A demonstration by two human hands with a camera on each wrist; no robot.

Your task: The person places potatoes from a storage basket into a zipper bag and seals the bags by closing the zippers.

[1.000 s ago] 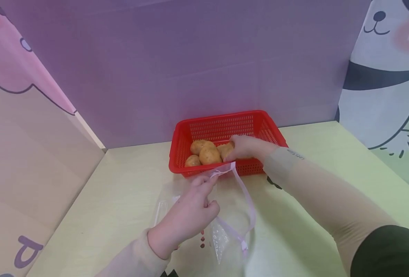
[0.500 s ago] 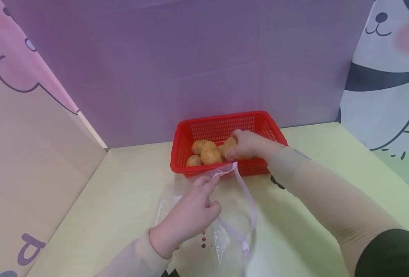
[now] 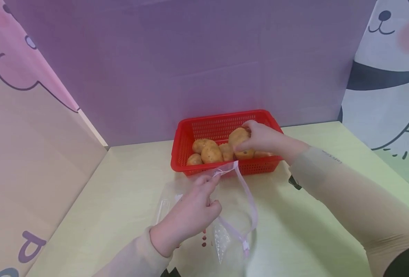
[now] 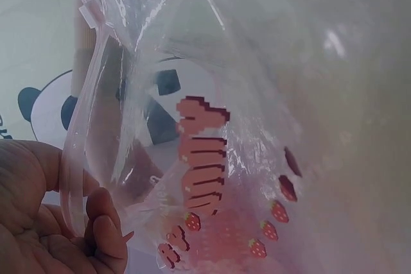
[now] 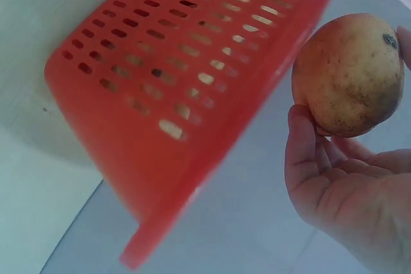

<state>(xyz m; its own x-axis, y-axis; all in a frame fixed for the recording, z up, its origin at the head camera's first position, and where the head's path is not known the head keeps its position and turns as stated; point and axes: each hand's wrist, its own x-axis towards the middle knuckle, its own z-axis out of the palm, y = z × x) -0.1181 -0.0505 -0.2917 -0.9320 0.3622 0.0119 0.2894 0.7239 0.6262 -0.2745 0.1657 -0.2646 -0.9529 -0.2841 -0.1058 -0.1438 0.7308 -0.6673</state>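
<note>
My right hand (image 3: 261, 137) grips a potato (image 3: 238, 137) just above the red basket (image 3: 175, 154); the right wrist view shows this potato (image 5: 350, 75) between thumb and fingers, beside the basket wall (image 5: 148, 49). More potatoes (image 3: 211, 154) lie in the basket. With its fingers curled round the pink-edged mouth, my left hand (image 3: 190, 211) holds a clear plastic zip bag (image 3: 233, 231) upright in front of the basket. In the left wrist view the bag (image 4: 202, 184) bears pink lettering and strawberry prints, and the left hand (image 4: 70, 216) pinches its edge.
The pale table (image 3: 121, 200) stretches out under the bag and basket. Right behind the basket rises a purple cloth wall (image 3: 190, 69). Printed panels stand at both sides, a panda (image 3: 381, 104) on the right one.
My right hand has lifted the potato up from among the others and moved it slightly right. The left hand and the bag have stayed nearly still.
</note>
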